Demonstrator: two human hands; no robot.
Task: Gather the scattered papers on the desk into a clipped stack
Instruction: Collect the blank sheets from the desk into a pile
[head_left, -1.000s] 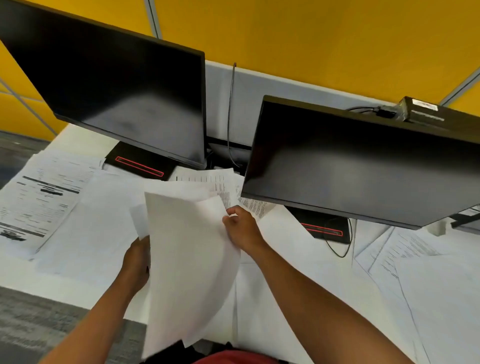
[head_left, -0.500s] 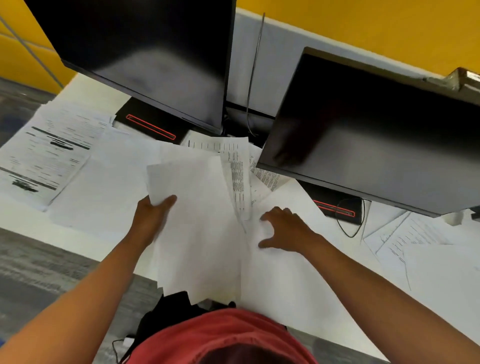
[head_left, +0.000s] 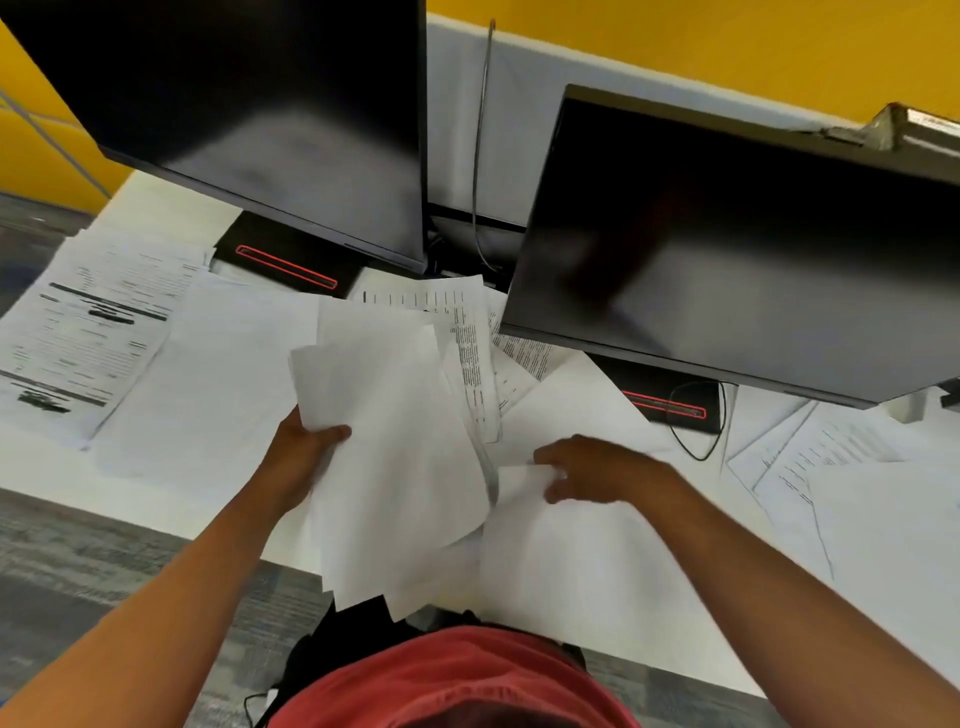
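Loose sheaf held over the desk's near edge

Left hand (head_left: 304, 447) pinches the paper sheaf (head_left: 395, 467) at its far-left corner, long axis running toward the person; right hand (head_left: 597, 470), fingers spread, presses a flat sheet (head_left: 571, 561).

Loose sheaf of white sheets (head_left: 395, 467), blank sides up, fanned unevenly, raised off the desk with the lower corners hanging past the near edge. Printed pages (head_left: 470, 364) tucked behind it, text columns showing. Large blank sheet (head_left: 597, 561) flat to the right, one corner lifted. Printed forms (head_left: 88, 332) overlapping at far left; more printed pages (head_left: 831, 457) spread at far right.
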